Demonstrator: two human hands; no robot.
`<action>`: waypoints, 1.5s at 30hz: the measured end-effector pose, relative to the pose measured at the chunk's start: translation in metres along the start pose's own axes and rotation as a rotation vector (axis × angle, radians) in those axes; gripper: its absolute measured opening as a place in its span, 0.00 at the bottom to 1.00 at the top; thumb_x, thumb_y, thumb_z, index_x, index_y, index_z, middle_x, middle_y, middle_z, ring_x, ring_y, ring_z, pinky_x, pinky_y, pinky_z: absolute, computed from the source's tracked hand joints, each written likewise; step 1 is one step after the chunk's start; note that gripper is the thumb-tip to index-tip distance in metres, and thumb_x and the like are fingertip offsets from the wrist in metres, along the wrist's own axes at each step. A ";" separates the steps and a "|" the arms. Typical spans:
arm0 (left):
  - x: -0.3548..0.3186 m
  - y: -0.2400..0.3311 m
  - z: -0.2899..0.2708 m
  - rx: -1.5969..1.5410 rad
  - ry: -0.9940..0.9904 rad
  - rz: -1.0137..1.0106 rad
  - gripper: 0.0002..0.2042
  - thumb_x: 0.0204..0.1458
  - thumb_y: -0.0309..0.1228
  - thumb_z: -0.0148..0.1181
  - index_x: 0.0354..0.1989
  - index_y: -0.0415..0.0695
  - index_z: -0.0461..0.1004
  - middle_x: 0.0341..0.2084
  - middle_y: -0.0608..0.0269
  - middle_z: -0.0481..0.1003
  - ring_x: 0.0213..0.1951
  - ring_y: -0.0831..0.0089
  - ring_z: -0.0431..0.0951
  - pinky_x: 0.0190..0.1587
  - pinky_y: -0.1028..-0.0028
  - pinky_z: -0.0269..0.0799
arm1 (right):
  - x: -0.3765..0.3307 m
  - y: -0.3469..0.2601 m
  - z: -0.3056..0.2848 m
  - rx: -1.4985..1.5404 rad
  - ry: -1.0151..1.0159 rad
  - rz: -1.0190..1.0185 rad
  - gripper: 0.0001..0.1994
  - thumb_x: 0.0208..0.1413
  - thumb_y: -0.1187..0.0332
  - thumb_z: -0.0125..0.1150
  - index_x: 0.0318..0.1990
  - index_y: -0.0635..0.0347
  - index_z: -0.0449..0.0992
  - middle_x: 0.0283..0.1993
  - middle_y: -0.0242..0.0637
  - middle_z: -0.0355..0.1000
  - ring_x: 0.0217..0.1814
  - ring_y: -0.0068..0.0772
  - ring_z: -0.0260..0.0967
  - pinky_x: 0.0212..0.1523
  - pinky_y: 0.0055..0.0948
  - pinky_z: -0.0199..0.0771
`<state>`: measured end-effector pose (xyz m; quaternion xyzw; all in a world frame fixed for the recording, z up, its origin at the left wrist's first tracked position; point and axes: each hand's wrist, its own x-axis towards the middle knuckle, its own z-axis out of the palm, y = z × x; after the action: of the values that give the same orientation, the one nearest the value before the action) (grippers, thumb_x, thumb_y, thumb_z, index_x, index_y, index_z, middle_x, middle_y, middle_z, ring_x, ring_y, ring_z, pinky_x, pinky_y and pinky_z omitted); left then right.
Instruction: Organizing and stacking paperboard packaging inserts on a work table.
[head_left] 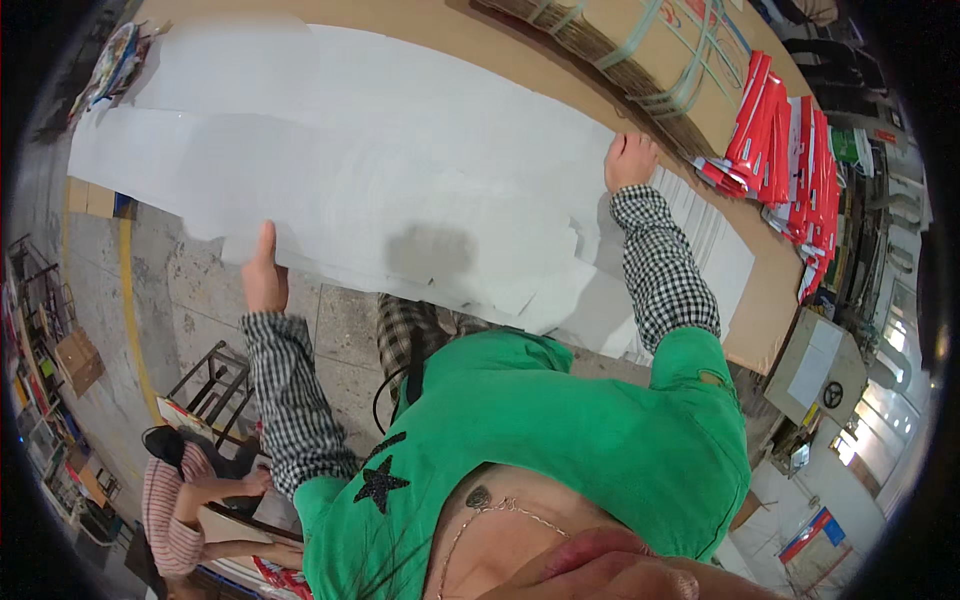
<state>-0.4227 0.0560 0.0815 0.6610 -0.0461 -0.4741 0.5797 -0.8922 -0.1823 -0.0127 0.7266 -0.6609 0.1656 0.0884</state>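
Large white sheets of paper (400, 160) lie spread across the table, overlapping, with some ragged edges on the near side. My left hand (265, 280) grips the near left edge of a sheet, thumb on top and fingers hidden underneath. At the far right corner of the sheet, my right hand (630, 162) has its fingers curled on the paper's edge. A fanned stack of white sheets (705, 235) shows beside my right forearm. A dark shadow falls on the middle of the paper.
A strapped bundle of brown cardboard (660, 50) sits at the table's far side, with red and white packages (785, 150) to its right. The brown tabletop (400, 20) runs behind the paper. Another person (180, 500) works at lower left, near a black metal frame (210, 390).
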 end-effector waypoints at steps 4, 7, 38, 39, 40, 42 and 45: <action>0.014 -0.020 0.003 0.485 0.208 0.211 0.19 0.49 0.34 0.56 0.45 0.31 0.66 0.40 0.55 0.71 0.40 0.66 0.71 0.41 0.71 0.65 | 0.005 0.000 0.006 0.056 -0.073 -0.022 0.11 0.50 0.64 0.46 0.32 0.63 0.69 0.40 0.48 0.66 0.44 0.49 0.59 0.45 0.44 0.57; -0.031 -0.016 0.032 0.618 0.188 0.367 0.18 0.48 0.33 0.57 0.43 0.31 0.67 0.37 0.55 0.72 0.37 0.65 0.72 0.39 0.71 0.66 | 0.000 0.006 -0.001 0.050 -0.016 -0.105 0.10 0.50 0.67 0.46 0.31 0.65 0.68 0.36 0.49 0.66 0.42 0.51 0.60 0.45 0.45 0.57; 0.003 -0.020 0.019 -0.277 -0.010 -0.175 0.23 0.46 0.31 0.60 0.47 0.28 0.64 0.43 0.49 0.71 0.43 0.63 0.72 0.45 0.69 0.69 | 0.031 -0.359 0.006 1.183 -0.997 0.137 0.17 0.56 0.57 0.46 0.37 0.65 0.70 0.31 0.37 0.71 0.28 0.22 0.68 0.29 0.20 0.68; 0.002 -0.014 0.019 -0.220 -0.021 -0.234 0.22 0.45 0.30 0.60 0.47 0.29 0.65 0.43 0.50 0.71 0.43 0.64 0.72 0.46 0.69 0.68 | 0.032 -0.376 0.016 1.132 -0.915 0.077 0.20 0.57 0.56 0.45 0.32 0.67 0.70 0.27 0.38 0.69 0.28 0.27 0.67 0.30 0.25 0.68; 0.005 -0.017 0.021 -0.221 -0.028 -0.241 0.22 0.45 0.30 0.60 0.47 0.29 0.65 0.43 0.50 0.71 0.43 0.64 0.72 0.46 0.69 0.68 | 0.031 -0.386 0.024 1.077 -0.830 0.020 0.23 0.57 0.54 0.43 0.28 0.69 0.71 0.24 0.39 0.68 0.28 0.32 0.67 0.32 0.30 0.68; 0.010 -0.033 0.017 -0.303 -0.087 -0.092 0.22 0.44 0.29 0.61 0.46 0.29 0.66 0.41 0.52 0.72 0.43 0.66 0.72 0.47 0.70 0.67 | 0.015 -0.410 0.022 0.849 -0.620 -0.303 0.24 0.57 0.55 0.42 0.24 0.71 0.70 0.22 0.41 0.66 0.28 0.33 0.65 0.32 0.32 0.66; 0.015 -0.050 0.007 -0.403 -0.094 -0.166 0.22 0.43 0.29 0.62 0.45 0.30 0.67 0.41 0.54 0.72 0.43 0.68 0.71 0.47 0.71 0.65 | 0.023 -0.427 -0.007 0.708 -0.584 -0.566 0.23 0.56 0.58 0.42 0.20 0.73 0.67 0.19 0.47 0.64 0.26 0.38 0.62 0.31 0.36 0.62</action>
<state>-0.4438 0.0577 0.0332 0.5106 0.0772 -0.5502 0.6562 -0.4690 -0.1543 0.0410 0.8776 -0.3400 0.1388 -0.3081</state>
